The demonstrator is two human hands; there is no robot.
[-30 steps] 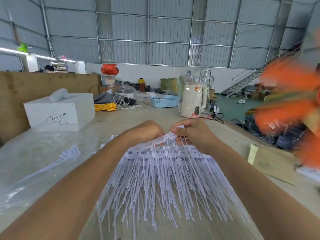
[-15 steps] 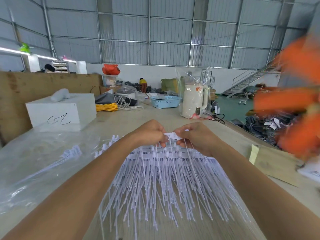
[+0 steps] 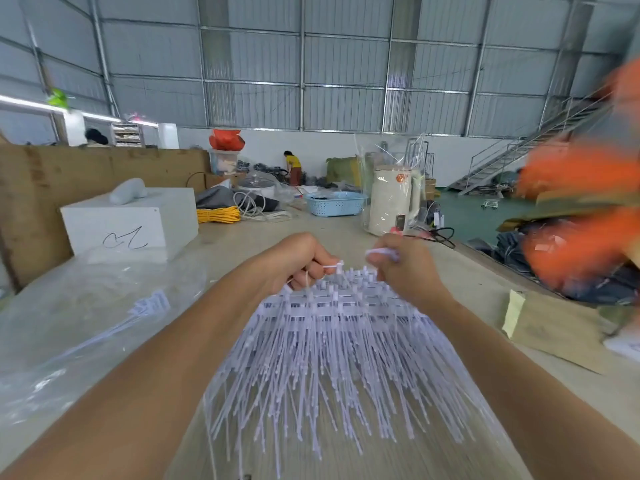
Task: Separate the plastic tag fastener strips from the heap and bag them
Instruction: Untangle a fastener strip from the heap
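Observation:
A heap of white plastic tag fastener strips [image 3: 332,344] lies fanned out on the table [image 3: 467,282] between my forearms, heads at the far end, thin stems pointing toward me. My left hand [image 3: 298,259] pinches the head of one fastener at the heap's far left. My right hand [image 3: 405,268] pinches a small white piece at the far right. A clear plastic bag [image 3: 86,327] lies to the left, with a few fastener strips [image 3: 147,306] inside it.
A white box [image 3: 131,225] with a scribble stands at the back left. Behind are yellow cord [image 3: 218,214], a blue basket [image 3: 334,202] and a cream kettle [image 3: 391,199]. A cardboard piece [image 3: 554,327] lies right. Blurred orange shapes [image 3: 581,209] fill the right edge.
My hands, close together over the strip heads before, have drawn apart, the left keeping one fastener head, the right lifting a small white piece up and to the right.

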